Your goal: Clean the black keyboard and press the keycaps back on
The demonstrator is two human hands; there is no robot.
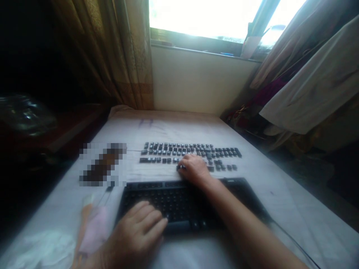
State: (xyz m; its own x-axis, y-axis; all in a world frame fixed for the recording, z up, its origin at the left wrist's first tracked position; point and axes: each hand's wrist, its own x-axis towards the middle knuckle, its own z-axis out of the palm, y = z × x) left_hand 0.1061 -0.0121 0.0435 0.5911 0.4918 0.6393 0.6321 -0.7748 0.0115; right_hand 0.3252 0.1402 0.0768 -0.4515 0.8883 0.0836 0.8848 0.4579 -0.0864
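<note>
A black keyboard body [179, 203] with its keycaps off lies on a white cloth [280, 194]. Beyond it the loose black keycaps [190, 151] are laid out in rows. My right hand [195, 169] reaches over the keyboard to the nearest row, its fingers curled down and pinching a keycap [180, 167]. My left hand [138, 228] rests flat on the keyboard's near left corner, fingers stretched out and apart, holding nothing.
A pixelated patch [102, 164] sits left of the keycaps. Pink and white cloths [92, 228] lie at the near left. Curtains [117, 56] and a bright window [202, 16] stand behind; draped fabric [311, 86] hangs at right. A cable [291, 235] runs off the keyboard's right.
</note>
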